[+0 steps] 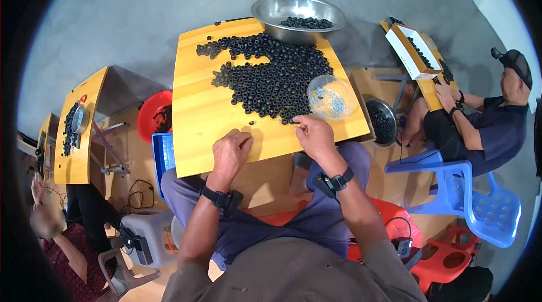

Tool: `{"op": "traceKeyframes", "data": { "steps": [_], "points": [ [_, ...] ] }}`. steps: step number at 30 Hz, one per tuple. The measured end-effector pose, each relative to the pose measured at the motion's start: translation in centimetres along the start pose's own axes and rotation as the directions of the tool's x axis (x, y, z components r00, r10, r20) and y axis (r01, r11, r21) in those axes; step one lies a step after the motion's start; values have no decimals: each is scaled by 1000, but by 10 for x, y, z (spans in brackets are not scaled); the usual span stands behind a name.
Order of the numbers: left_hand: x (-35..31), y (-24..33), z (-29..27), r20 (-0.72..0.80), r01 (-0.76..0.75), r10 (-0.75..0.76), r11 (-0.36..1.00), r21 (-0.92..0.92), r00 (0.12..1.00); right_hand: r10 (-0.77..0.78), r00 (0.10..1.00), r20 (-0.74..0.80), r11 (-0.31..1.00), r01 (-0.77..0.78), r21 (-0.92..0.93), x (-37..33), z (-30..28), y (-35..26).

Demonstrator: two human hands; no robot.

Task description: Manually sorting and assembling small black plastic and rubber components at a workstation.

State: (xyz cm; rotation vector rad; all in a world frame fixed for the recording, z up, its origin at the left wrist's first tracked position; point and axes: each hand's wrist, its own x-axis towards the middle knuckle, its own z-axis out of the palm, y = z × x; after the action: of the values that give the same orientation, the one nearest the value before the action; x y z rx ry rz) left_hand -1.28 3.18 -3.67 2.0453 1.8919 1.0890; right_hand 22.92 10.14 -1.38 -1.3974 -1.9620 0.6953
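Observation:
A wide heap of small black ring-shaped parts (276, 79) spreads over the wooden table (195, 110) before me. My right hand (316, 137) is at the heap's near edge, its fingers bent into a pinch and the fingertips against the nearest black parts. Whether one is between them is hidden. My left hand (230, 154) hovers by the table's front edge with fingers curled and the thumb against them; what they hold, if anything, does not show. One loose small black piece (252, 123) lies between the hands. Right of the heap stands a clear plastic bowl (349, 100) with small bluish bits.
A steel basin (265, 14) with black parts stands at the table's far edge. Left of the table are a red basin (145, 111) and a blue crate (164, 158); at right, a metal bowl (393, 138) and blue chair (451, 189). Other people sit at side tables.

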Motion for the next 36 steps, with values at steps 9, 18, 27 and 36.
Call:
{"op": "traceKeyframes", "data": {
  "steps": [9, 18, 27, 36],
  "points": [
    [-3, -2, -2, 26, 40, -38, 998, -45, 999, -136, 990, -50, 971, 123, -205, 5, 9, 8],
    [-8, 1, -3, -3, 34, -34, 997, -75, 999, -164, 986, 25, 967, 166, -192, -1, 8, 3],
    [-13, -3, 3, -89, -15, 4, 992, -121, 996, -319, 947, -19, 899, 297, -322, -12, 9, -14],
    [-25, 64, -40, 292, 335, -185, 700, -631, 938, -109, 993, 46, 815, 63, 576, -73, 9, -52]
  ]
}}
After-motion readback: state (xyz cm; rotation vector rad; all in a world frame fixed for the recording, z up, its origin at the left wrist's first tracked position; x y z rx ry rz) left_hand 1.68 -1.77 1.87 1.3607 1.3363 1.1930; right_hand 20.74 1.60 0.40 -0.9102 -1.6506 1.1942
